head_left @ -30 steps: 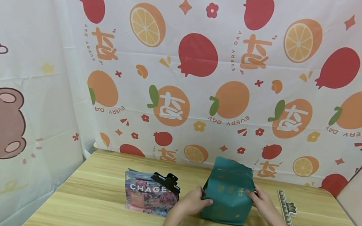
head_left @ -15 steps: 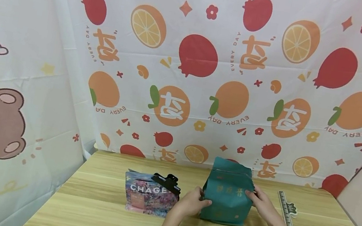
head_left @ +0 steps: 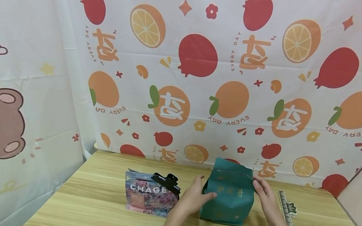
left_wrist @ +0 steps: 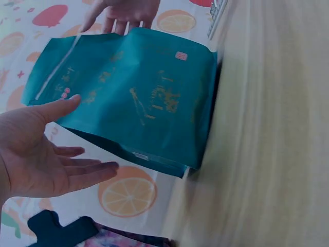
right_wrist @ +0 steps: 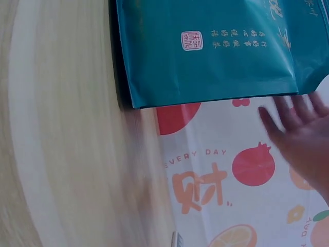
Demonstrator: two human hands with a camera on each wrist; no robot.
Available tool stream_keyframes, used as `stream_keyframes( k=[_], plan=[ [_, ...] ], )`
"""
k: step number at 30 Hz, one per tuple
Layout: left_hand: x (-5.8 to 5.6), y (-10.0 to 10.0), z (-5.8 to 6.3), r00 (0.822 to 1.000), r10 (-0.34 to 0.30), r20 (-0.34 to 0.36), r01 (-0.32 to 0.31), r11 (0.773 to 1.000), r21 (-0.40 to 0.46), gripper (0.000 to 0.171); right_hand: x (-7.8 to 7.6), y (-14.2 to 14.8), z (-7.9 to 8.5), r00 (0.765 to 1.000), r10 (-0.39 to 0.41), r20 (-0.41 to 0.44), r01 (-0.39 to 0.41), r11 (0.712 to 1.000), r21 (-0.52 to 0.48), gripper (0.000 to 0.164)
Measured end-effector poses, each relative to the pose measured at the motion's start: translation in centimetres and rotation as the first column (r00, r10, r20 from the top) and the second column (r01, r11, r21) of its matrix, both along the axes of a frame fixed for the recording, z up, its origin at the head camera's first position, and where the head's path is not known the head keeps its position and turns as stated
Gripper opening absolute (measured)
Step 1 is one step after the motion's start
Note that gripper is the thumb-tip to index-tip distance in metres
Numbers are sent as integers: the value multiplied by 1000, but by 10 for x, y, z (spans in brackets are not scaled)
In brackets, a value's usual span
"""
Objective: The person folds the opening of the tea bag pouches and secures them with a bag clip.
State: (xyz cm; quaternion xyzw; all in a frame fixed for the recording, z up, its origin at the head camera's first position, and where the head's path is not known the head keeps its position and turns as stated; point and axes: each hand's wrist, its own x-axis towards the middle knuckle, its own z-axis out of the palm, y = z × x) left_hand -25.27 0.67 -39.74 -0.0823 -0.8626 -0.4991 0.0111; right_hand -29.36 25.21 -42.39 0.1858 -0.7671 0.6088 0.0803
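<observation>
A teal pouch bag (head_left: 227, 206) with gold lettering stands upright on the table between both hands. At its left side is my left hand (head_left: 193, 199), fingers spread and straight, the thumb overlapping the front. The left wrist view shows that hand (left_wrist: 46, 154) with its fingers apart from the bag. By the upper right edge, my right hand (head_left: 267, 201) has loosely extended fingers, their tips right at the side. In the right wrist view, the right hand (right_wrist: 306, 136) reaches along the bag's edge, its fingertips partly hidden behind it.
Left of the hands stands a colourful CHAGEE pouch (head_left: 148, 199) with a black clip (head_left: 166, 183) on its top. A white ruler-like strip (head_left: 285, 210) with a dark figure lies to the right. A fruit-print curtain (head_left: 206, 93) hangs behind the wooden table (head_left: 89, 209).
My right hand has slid up from the bag's side to its upper right edge and loosened. The left hand's fingers have straightened and spread. The bag stays in place.
</observation>
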Motion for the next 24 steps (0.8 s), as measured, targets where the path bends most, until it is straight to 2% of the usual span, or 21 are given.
stream_keyframes(
  k=[4,6,11,14,17,21,24],
  plan=[
    [-5,5,7,996,-18,-84,19,1000,6,69,-1,0,0,990,126,-61,-133,982,-133,45],
    [-7,9,10,989,-26,-144,28,999,14,66,-1,-2,-1,987,145,-68,-155,973,-170,45],
    [-13,18,20,960,-30,-280,31,1000,-3,58,-2,-5,-2,996,92,-15,-93,983,-156,52],
    [-15,24,24,947,0,-321,-12,999,-34,51,-3,-5,-4,996,89,-7,-89,985,-146,52],
    [-17,28,23,930,43,-366,-60,997,-38,43,-2,-6,-3,996,91,-15,-92,981,-171,48],
    [-20,30,20,902,75,-425,-93,995,-22,35,0,-12,0,1000,26,10,-23,980,-199,33],
    [-20,30,21,897,78,-434,-92,996,-12,35,1,-18,2,999,-47,22,51,971,-233,14]
  ],
)
